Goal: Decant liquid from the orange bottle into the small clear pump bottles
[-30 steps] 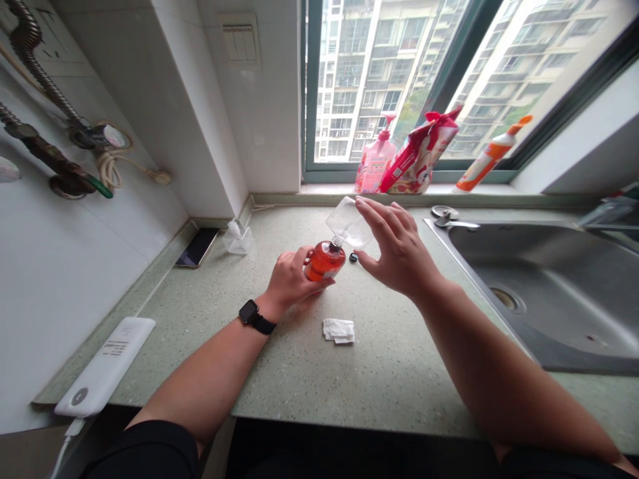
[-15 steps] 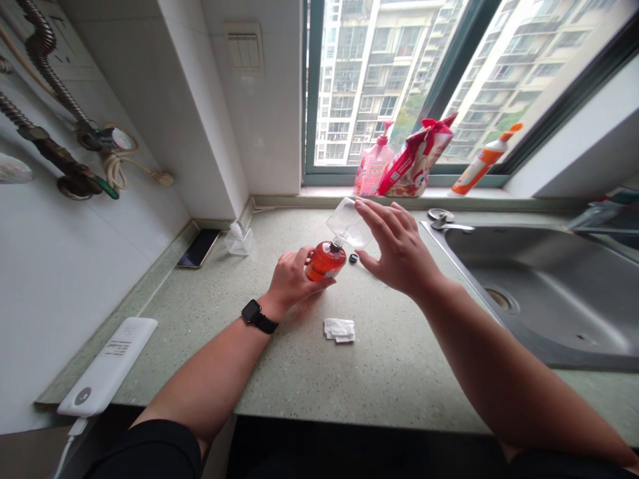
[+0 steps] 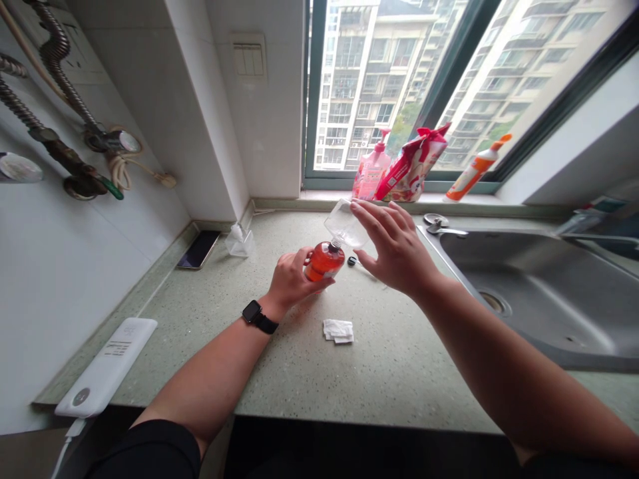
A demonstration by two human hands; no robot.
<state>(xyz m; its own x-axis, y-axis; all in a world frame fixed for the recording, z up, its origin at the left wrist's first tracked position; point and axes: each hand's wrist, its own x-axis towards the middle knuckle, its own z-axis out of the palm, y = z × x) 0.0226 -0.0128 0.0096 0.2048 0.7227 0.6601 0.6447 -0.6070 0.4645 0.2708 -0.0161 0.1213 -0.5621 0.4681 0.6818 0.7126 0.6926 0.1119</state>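
Note:
My left hand (image 3: 295,278) is wrapped around a bottle of orange-red liquid (image 3: 325,261), which stands on or just above the counter; its base is partly hidden. Tipped over it is a clear plastic bottle (image 3: 345,223), its neck pointing down at the mouth of the orange-red one. Fingers and thumb of my right hand (image 3: 392,243) hold that clear bottle from the right. A small black cap (image 3: 352,261) lies on the counter beside the two bottles. Closer to me rests a folded white tissue (image 3: 338,330).
A steel sink (image 3: 452,266) fills the right side. On the sill stand a pink pump bottle (image 3: 370,171), a red bag (image 3: 412,166) and an orange-white bottle (image 3: 474,174). A small clear container (image 3: 240,243), a phone (image 3: 198,249) and a white power bank (image 3: 112,366) are at left.
Both hands keep hold of their bottles, with the clear one still tipped over the other. Only the camera view has shifted slightly.

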